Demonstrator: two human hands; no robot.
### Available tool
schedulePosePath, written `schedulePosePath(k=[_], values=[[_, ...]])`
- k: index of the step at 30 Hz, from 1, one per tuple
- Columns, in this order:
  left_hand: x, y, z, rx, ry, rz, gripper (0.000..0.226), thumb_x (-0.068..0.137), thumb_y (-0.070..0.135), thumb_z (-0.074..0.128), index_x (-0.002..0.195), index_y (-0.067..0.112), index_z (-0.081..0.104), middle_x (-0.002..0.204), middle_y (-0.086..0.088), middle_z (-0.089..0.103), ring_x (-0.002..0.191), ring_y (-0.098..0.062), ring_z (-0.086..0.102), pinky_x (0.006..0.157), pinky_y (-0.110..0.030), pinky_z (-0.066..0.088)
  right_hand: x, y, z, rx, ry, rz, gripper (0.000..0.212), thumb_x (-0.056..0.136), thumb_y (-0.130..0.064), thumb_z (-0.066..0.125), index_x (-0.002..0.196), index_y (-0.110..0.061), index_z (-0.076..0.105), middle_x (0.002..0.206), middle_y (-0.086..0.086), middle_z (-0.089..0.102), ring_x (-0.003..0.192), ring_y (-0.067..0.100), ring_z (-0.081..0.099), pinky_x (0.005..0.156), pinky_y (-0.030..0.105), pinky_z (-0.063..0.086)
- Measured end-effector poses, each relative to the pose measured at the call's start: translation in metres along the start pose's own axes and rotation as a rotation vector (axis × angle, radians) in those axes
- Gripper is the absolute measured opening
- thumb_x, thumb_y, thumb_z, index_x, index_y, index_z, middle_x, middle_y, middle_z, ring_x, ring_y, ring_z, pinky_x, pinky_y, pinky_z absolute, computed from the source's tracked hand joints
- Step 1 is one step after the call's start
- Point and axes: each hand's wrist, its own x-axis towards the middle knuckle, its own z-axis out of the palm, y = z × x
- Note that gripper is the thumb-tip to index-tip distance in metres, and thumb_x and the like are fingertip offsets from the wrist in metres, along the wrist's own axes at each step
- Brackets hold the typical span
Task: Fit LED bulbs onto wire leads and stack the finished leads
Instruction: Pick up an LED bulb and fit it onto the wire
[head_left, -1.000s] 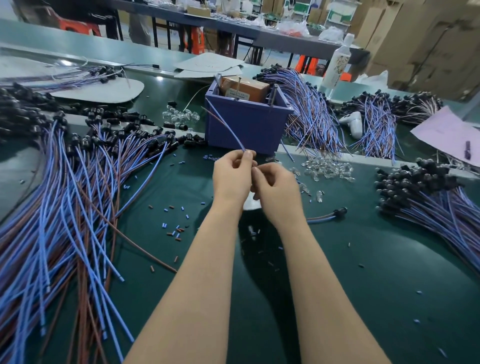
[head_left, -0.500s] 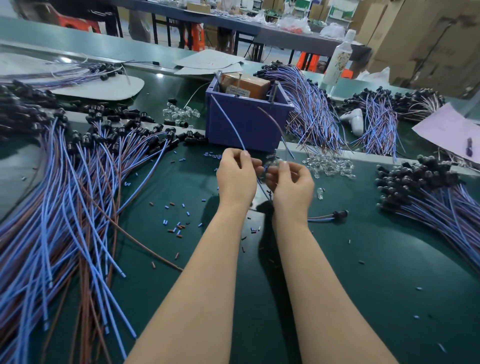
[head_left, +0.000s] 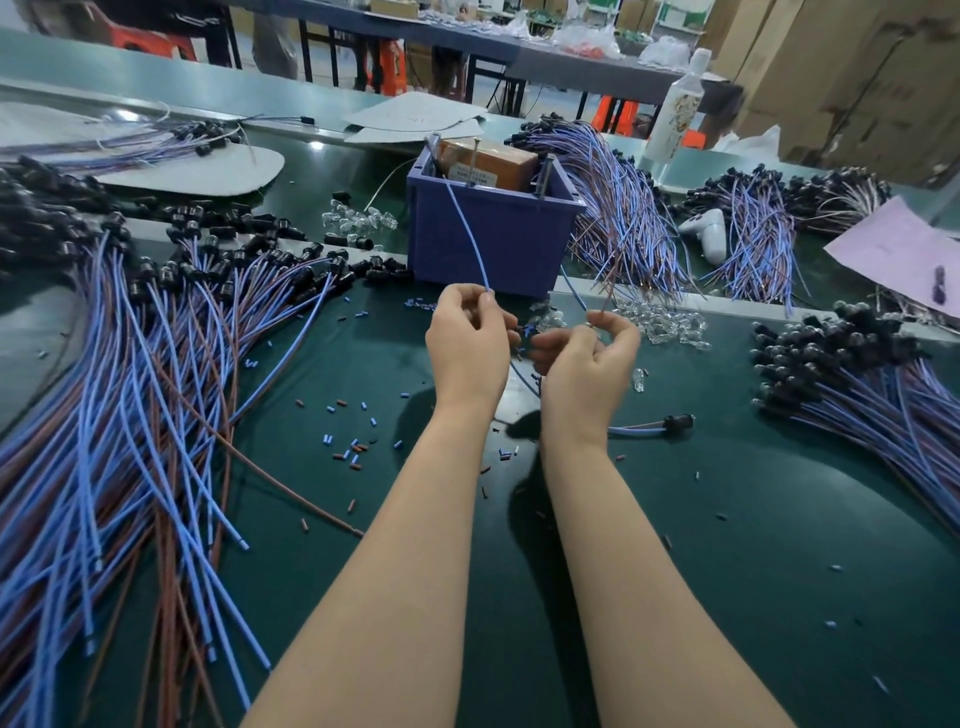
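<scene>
Your left hand (head_left: 467, 348) has thumb and fingertips closed on the blue wire (head_left: 468, 234), which rises from the pinch toward the purple bin (head_left: 498, 244). Your right hand (head_left: 587, 364) pinches the brown wire (head_left: 608, 291) the same way. The two hands are near each other over the green mat (head_left: 753, 519), and a slack blue loop sags between them. Something small and dark sits at your fingertips, but it is too small to tell whether a bulb is seated there. These wires look light and limp, with smooth insulation, so they will likely buckle if you push from far back. Pinch each one close to its bare end and feed it straight. The loose clear bulbs (head_left: 660, 322) lie just beyond your right hand, with a single one (head_left: 639, 379) beside your thumb. They are probably hard, slick and quick to roll, with thin legs that bend easily. Take one by its dome, not its legs, and press gently. One lead with a black holder (head_left: 675, 421) lies just right of your wrist. Heaps of leads spread out at the far left (head_left: 156, 389) and the far right (head_left: 872, 384), so lay finished ones parallel to avoid tangles.
</scene>
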Motion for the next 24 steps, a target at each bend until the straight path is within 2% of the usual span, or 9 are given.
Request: schedulePosePath(k=[5,9,13,18,21,24], values=[[0.0007,-0.0016,0.0004,0.021,-0.026,0.02,0.008,0.097,0.009,0.044,0.094,0.011,0.051,0.066,0.003,0.061,0.045,0.003,0.054,0.056,-0.011,0.046,0.0021,0.0038,0.0009,-0.043,-0.084,0.065,0.034,0.092,0.001,0.033,0.12,-0.017,0.04,0.063,0.004,0.062,0.062,0.019,0.06,0.067,0.032,0.051],[0.0023,-0.0041,0.0005,0.02,-0.041,0.021,0.01,0.097,0.008,0.045,0.094,0.014,0.052,0.064,0.004,0.06,0.048,-0.001,0.054,0.06,-0.017,0.049,0.0038,0.007,0.0005,-0.082,-0.123,0.066,0.047,0.094,-0.001,0.034,0.138,-0.016,0.037,0.054,-0.005,0.061,0.057,0.011,0.06,0.065,0.03,0.051],[0.0038,-0.0059,0.0003,0.019,-0.054,0.015,0.011,0.097,0.009,0.045,0.094,0.017,0.052,0.065,0.003,0.061,0.052,-0.006,0.056,0.062,-0.021,0.049,0.0045,0.0082,-0.0009,-0.065,-0.151,0.068,0.045,0.095,-0.001,0.035,0.136,-0.02,0.041,0.054,-0.005,0.061,0.054,0.007,0.059,0.063,0.028,0.05],[0.0052,-0.0075,0.0001,0.021,-0.061,0.008,0.011,0.097,0.01,0.045,0.095,0.018,0.052,0.065,0.004,0.062,0.05,0.0,0.056,0.062,-0.017,0.049,0.0047,0.0068,-0.0009,-0.055,-0.158,0.075,0.042,0.096,-0.003,0.035,0.131,-0.024,0.044,0.06,-0.001,0.062,0.051,0.002,0.059,0.056,0.021,0.048],[0.005,-0.0074,-0.0002,0.026,-0.067,0.007,0.011,0.097,0.011,0.045,0.096,0.019,0.053,0.066,0.004,0.062,0.051,0.001,0.057,0.06,-0.015,0.048,0.0046,0.0056,-0.0017,-0.058,-0.165,0.077,0.039,0.096,-0.003,0.036,0.121,-0.032,0.046,0.063,0.002,0.063,0.051,0.005,0.058,0.055,0.021,0.047],[0.0049,-0.0068,-0.0005,0.023,-0.069,0.005,0.011,0.097,0.011,0.045,0.096,0.019,0.053,0.067,0.004,0.062,0.055,-0.005,0.058,0.063,-0.019,0.05,0.0044,0.0055,-0.0017,-0.07,-0.164,0.075,0.041,0.096,-0.002,0.036,0.124,-0.029,0.048,0.066,0.006,0.063,0.052,0.01,0.058,0.059,0.024,0.05]])
